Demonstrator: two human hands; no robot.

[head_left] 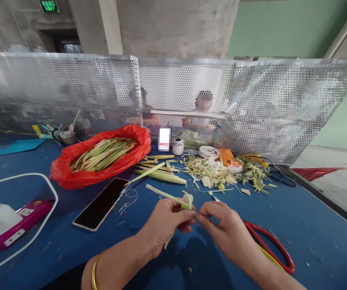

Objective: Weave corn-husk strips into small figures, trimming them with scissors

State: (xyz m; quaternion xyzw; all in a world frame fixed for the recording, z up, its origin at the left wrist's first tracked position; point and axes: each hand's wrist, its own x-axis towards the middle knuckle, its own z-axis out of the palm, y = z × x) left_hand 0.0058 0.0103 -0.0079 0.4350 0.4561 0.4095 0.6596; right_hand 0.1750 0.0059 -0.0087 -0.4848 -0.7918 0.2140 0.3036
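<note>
My left hand [173,215] is closed on a pale green plant strip [165,194], which looks like a leaf or husk. One end of the strip sticks out to the left, and a folded loop [188,200] stands above my fingers. Close beside it, my right hand [218,219] pinches thumb against forefinger at the strip's right side. Whatever lies in that pinch is too small to make out. Past my hands, longer green strips [161,176] lie on the blue table [149,257]. Red-handled scissors or pliers [270,235] lie partly behind my right forearm.
A red plastic bag [100,177] holds many green strips. A phone [102,205] and a magenta power strip [19,225] with a white cable lie left. Trimmings [209,171], a tape roll [208,152] and a small jar [177,147] stand before a perforated metal screen [173,76]; people sit behind it.
</note>
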